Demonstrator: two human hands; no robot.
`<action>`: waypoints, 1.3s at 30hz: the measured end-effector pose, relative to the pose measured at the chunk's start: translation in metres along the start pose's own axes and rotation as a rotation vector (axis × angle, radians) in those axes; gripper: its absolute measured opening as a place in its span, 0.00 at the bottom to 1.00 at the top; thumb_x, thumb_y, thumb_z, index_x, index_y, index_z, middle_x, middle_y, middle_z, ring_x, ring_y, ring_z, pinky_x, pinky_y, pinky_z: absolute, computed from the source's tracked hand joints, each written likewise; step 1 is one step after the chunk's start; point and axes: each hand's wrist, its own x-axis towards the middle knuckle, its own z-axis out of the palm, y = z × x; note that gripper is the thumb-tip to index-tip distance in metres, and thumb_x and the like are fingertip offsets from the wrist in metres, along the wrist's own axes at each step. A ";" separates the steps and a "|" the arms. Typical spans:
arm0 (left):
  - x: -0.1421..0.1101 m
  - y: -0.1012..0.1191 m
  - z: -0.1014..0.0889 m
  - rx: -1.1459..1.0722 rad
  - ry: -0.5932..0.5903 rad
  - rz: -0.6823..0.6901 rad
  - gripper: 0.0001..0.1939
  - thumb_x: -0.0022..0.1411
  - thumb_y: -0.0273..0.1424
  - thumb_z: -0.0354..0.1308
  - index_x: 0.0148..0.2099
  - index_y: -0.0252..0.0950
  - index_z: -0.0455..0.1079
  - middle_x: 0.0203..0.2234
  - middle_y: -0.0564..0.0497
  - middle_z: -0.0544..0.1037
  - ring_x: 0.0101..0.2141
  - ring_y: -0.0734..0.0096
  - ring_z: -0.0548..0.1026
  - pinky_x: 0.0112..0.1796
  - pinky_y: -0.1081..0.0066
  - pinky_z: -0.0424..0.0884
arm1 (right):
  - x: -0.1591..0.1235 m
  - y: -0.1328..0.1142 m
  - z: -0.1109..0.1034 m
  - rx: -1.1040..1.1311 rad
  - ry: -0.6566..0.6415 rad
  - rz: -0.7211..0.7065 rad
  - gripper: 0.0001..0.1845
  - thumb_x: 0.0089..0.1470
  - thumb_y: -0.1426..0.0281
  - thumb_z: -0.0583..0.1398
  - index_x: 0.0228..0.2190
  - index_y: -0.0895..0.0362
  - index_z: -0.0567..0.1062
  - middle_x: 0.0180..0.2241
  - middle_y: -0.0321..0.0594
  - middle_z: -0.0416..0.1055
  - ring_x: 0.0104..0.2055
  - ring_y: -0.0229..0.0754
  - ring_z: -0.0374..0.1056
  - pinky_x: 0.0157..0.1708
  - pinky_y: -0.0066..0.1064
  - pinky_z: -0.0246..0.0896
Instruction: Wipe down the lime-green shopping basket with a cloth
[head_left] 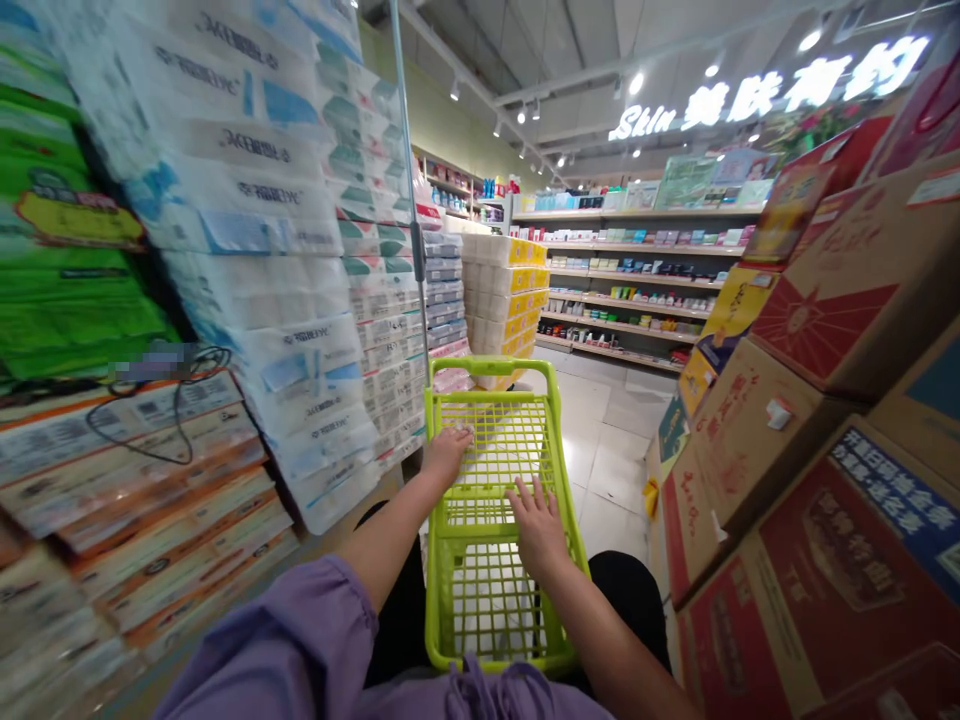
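Both hands, the left hand (447, 455) and right hand (537, 525), are resting open-palmed on the green shopping cart (495, 520), steering it between tissue packs (300, 330) and cartons (810, 450).

A lime-green mesh trolley (495, 500) runs between white-and-blue tissue packs (262, 250) on the left and red-and-brown printed cartons (825, 400) on the right; the near sleeve (300, 650) is lilac.

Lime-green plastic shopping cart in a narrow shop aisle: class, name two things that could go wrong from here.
1. The lime-green plastic shopping cart runs close beside tall stacks of white tissue packs; it could clip and topple them.
2. The left hand and right hand rest flat, not gripping, so steering could slip toward the red-printed cardboard boxes.
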 end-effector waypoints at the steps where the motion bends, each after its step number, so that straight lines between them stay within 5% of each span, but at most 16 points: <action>1: -0.006 0.003 0.000 0.009 0.000 0.004 0.24 0.58 0.19 0.50 0.55 0.40 0.68 0.54 0.49 0.72 0.53 0.63 0.68 0.53 0.62 0.63 | 0.000 0.001 0.002 -0.009 0.001 0.001 0.43 0.42 0.86 0.52 0.61 0.53 0.59 0.67 0.38 0.42 0.69 0.54 0.30 0.64 0.51 0.34; 20: -0.070 0.061 0.011 0.101 0.098 0.045 0.18 0.64 0.22 0.45 0.53 0.32 0.68 0.46 0.39 0.75 0.44 0.57 0.73 0.45 0.57 0.68 | -0.002 0.004 0.002 -0.035 0.011 0.012 0.42 0.42 0.86 0.53 0.60 0.54 0.60 0.67 0.40 0.44 0.69 0.54 0.32 0.64 0.51 0.34; 39: -0.094 0.078 0.006 0.088 0.033 0.169 0.20 0.59 0.21 0.48 0.52 0.35 0.70 0.45 0.40 0.77 0.38 0.60 0.74 0.39 0.61 0.71 | -0.006 0.007 -0.014 -0.009 -0.032 0.041 0.43 0.43 0.84 0.55 0.61 0.53 0.58 0.67 0.42 0.39 0.69 0.52 0.31 0.63 0.51 0.33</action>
